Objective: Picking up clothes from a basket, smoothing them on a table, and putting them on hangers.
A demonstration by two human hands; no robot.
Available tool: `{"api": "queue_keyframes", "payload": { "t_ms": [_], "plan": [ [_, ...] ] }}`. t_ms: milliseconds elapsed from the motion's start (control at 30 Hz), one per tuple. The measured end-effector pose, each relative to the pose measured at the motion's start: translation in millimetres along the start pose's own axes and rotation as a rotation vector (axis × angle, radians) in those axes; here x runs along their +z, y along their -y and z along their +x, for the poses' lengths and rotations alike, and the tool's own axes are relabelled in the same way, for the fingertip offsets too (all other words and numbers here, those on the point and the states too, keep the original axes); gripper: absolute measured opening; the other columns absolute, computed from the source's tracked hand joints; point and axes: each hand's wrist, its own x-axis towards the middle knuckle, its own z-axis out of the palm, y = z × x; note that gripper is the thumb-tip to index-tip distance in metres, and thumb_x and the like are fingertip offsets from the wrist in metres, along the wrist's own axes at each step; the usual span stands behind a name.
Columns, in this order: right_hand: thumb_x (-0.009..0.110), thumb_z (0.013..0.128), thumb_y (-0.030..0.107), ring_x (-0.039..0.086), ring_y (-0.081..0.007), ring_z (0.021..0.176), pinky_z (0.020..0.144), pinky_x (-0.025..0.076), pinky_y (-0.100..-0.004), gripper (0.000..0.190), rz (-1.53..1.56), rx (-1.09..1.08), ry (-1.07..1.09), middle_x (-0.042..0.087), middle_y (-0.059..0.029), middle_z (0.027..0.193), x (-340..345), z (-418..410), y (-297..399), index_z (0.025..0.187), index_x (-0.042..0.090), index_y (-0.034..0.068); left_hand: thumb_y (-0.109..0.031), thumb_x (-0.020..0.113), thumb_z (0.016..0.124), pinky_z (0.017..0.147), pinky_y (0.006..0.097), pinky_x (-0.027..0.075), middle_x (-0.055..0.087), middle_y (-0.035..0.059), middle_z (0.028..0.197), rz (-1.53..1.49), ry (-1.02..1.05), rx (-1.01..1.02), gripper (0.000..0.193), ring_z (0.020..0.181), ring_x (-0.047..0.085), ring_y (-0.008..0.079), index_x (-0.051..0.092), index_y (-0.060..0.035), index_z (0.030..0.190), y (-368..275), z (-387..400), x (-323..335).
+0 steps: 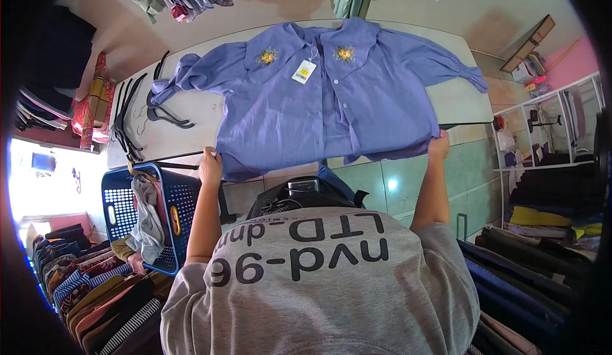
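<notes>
A blue-violet blouse (282, 116) lies spread across the white table (196, 116), collar at the far side and hem towards me. Yellow flowers are embroidered on both halves of its wide collar, and a paper tag (303, 71) hangs by a string near the neck. My left hand (211, 166) pinches the hem's left corner at the table's near edge. At the opposite corner of the hem, my right hand (438, 145) grips the fabric. The hem hangs past the table edge between my hands, and the front buttons run down the middle.
Several black hangers (126, 116) lie on the table's left end. Below them stands a blue plastic basket (184, 216) with clothes inside. Racks of garments (95, 288) line the lower left, with more clothes (516, 278) at the lower right. A white metal frame (530, 168) is at right.
</notes>
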Motion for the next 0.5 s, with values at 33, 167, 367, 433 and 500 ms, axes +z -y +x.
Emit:
{"api": "queue_keyframes", "payload": {
  "t_ms": [33, 167, 367, 433, 500],
  "plan": [
    [0.068, 0.074, 0.017, 0.050, -0.0330, 0.107, 0.089, 0.040, -0.0437, 0.048, -0.123, -0.077, -0.141, 0.053, -0.0159, 0.118, -3.1, -24.6, 37.4, 0.119, 0.051, 0.014, -0.014, 0.054, 0.084, 0.089, 0.0410, 0.039, 0.050, 0.0222, 0.118, -0.008, -0.018, -0.021, 0.032, 0.109, 0.047, 0.0368, 0.047, -0.0055, 0.114, 2.0, -12.8, 0.4],
    [0.067, 0.073, 0.022, 0.038, -0.0392, 0.120, 0.095, 0.034, -0.0512, 0.058, -0.223, -0.737, -0.400, 0.045, -0.0154, 0.129, 17.4, -37.8, 70.4, 0.126, 0.044, 0.017, -0.005, 0.062, 0.072, 0.101, 0.0455, 0.030, 0.037, 0.0188, 0.133, 0.018, -0.515, 0.669, 0.055, 0.123, 0.035, 0.0376, 0.045, -0.0119, 0.125, -33.5, -22.0, 21.1],
    [0.066, 0.074, 0.019, 0.046, -0.0339, 0.112, 0.091, 0.037, -0.0472, 0.038, -0.120, -0.861, -0.016, 0.053, -0.0125, 0.119, 58.9, -58.6, 104.3, 0.110, 0.056, 0.014, -0.006, 0.063, 0.072, 0.104, 0.0444, 0.027, 0.037, 0.0167, 0.134, 0.075, -0.186, 1.009, 0.045, 0.127, 0.031, 0.0371, 0.054, -0.0106, 0.116, -101.9, -20.6, 62.9],
    [0.064, 0.075, 0.015, 0.048, -0.0322, 0.107, 0.088, 0.039, -0.0451, 0.029, -0.053, -0.844, -0.002, 0.055, -0.0101, 0.115, 55.2, -50.6, 122.9, 0.103, 0.059, 0.012, -0.006, 0.063, 0.072, 0.105, 0.0441, 0.028, 0.039, 0.0164, 0.134, 0.017, -0.155, 1.022, 0.042, 0.128, 0.030, 0.0372, 0.056, -0.0101, 0.113, -121.7, -12.5, 66.1],
    [0.063, 0.075, 0.012, 0.049, -0.0318, 0.104, 0.087, 0.040, -0.0434, 0.028, 0.007, -0.844, 0.061, 0.055, -0.0096, 0.115, 48.1, -37.2, 137.6, 0.103, 0.059, 0.011, -0.008, 0.063, 0.073, 0.103, 0.0461, 0.028, 0.040, 0.0158, 0.132, 0.009, -0.166, 1.038, 0.043, 0.126, 0.032, 0.0374, 0.055, -0.0112, 0.115, -146.7, 3.3, 67.5]
  ]
}}
